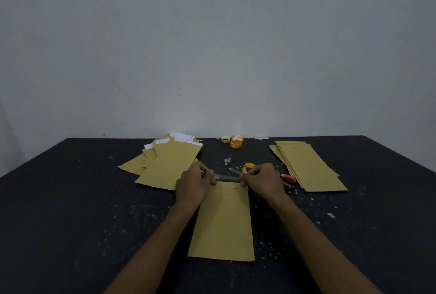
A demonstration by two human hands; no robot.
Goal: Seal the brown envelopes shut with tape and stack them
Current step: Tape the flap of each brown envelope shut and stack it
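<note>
In the middle of the table (70, 211), right in front of you, lies one brown envelope (221, 223). It is plain, flat and long, with a thin fold line across its far end. Its long axis runs straight away from you toward the wall (212, 46), and the flap end is the far one, directly under your hands. Your left hand (193, 185) and right hand (264, 181) each pinch one end of a clear tape strip (227, 177), which is stretched crosswise just above that far edge. A yellow tape roll (248, 166) shows just behind your right fingers, but you cannot tell whether they touch it. Orange-handled scissors (288, 178) lie just right of your right hand. To the left, a loose pile of envelopes (165, 166) fans out, with white sheets (182, 137) showing at its far end. To the right, a neater stack of envelopes (309, 166) lies angled away from you. Spare tape rolls (236, 141) sit at the table's far edge. The tabletop is black and flecked with pale specks and scuffs, and it stands against a bare, dimly lit grey-white wall.
</note>
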